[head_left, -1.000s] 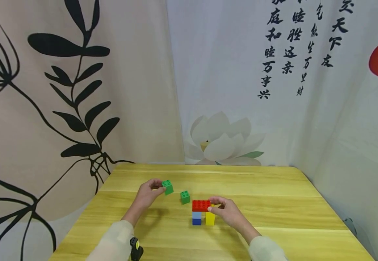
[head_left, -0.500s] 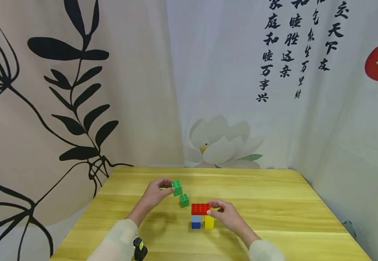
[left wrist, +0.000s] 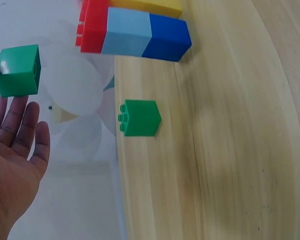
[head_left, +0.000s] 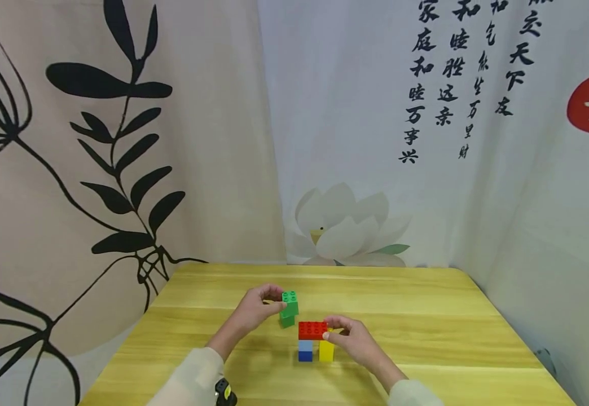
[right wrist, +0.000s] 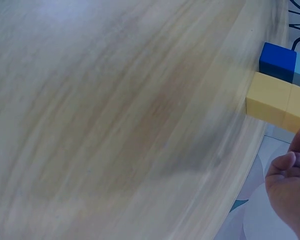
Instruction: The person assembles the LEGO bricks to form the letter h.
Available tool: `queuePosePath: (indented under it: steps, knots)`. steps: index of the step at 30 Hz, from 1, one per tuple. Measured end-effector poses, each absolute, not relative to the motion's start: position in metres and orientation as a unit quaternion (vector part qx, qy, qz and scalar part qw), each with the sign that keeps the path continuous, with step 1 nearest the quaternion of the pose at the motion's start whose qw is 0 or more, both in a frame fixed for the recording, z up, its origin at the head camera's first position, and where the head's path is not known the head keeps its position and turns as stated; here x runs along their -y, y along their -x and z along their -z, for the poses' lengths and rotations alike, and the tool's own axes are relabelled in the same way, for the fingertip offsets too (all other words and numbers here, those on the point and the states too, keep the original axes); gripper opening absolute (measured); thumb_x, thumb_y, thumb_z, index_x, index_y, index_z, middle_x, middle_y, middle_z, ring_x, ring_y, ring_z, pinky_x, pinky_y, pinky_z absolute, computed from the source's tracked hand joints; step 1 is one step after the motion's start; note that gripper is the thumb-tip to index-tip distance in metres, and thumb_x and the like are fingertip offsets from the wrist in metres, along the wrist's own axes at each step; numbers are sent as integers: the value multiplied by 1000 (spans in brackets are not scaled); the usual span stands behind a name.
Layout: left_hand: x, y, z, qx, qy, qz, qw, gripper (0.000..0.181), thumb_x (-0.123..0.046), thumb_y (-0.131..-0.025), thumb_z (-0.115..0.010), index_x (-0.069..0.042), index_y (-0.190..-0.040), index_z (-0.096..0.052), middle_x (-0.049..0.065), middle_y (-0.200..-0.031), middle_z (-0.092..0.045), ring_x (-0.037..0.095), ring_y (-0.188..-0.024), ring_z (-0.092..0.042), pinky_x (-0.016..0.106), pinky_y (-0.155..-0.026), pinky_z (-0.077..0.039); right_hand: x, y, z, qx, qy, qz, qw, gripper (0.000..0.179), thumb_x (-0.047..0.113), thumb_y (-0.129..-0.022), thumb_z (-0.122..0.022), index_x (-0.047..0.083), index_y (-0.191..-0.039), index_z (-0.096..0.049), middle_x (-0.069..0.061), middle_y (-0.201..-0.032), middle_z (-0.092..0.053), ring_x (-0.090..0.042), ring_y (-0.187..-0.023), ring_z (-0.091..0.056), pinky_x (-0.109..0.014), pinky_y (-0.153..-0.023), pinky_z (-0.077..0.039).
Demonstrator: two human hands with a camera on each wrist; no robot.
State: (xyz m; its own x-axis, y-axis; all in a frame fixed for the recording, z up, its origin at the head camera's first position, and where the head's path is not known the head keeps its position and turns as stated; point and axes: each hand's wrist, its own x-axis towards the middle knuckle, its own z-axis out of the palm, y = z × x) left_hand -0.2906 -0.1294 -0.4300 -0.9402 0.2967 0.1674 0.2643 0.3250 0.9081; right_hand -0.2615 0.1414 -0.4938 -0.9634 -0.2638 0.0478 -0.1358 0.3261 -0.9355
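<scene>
My left hand (head_left: 256, 312) pinches a green building brick (head_left: 290, 302) between thumb and fingers. A second green brick (left wrist: 141, 118) stands on the table; the held one overlaps it in the head view and is clear of it in the left wrist view. In front, a red brick (head_left: 312, 331) bridges two columns. A light blue brick (head_left: 305, 345) on a dark blue brick (head_left: 305, 356) forms the left column, and yellow bricks (right wrist: 275, 97) form the right one. The thumb and fingers of my right hand (head_left: 359, 341) pinch the red brick's right end.
All the bricks are on a wooden table (head_left: 426, 316). Behind its far edge hangs a pale curtain (head_left: 345, 113) with printed plants and writing. A black device (head_left: 225, 392) shows at my left sleeve (head_left: 190, 375).
My left hand has carried its green brick to the right and toward me, from well left of the standing green brick to over it. The right hand stays at the red brick.
</scene>
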Motion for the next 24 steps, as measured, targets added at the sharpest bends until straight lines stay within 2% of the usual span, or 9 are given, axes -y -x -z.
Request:
queuePosePath:
  steps: [6, 14, 24]
  knots:
    - [121, 288, 429, -810, -202, -549, 32, 27, -19, -92, -71, -4, -113, -64, 6, -104, -65, 21, -91, -61, 33, -77, -52, -142, 259, 493, -810, 121, 571, 57, 42, 30, -91, -73, 7, -125, -64, -8, -116, -64, -22, -86, -55, -44, -78, -52]
    - [113, 283, 432, -808, -206, -549, 52, 27, -20, -91, -72, -5, -112, -64, 6, -102, -64, 21, -86, -61, 30, -74, -55, -141, 259, 493, -807, 120, 575, 60, 43, 29, -92, -73, 5, -126, -64, -8, -115, -65, -22, -86, -57, -44, -79, -53]
    - [109, 281, 437, -801, -212, -556, 68, 26, -18, -90, -73, -4, -110, -64, 7, -99, -63, 24, -87, -59, 37, -78, -54, -141, 260, 493, -806, 125, 575, 60, 42, 29, -92, -72, 5, -125, -64, -9, -116, -65, -22, -85, -56, -44, -78, -52]
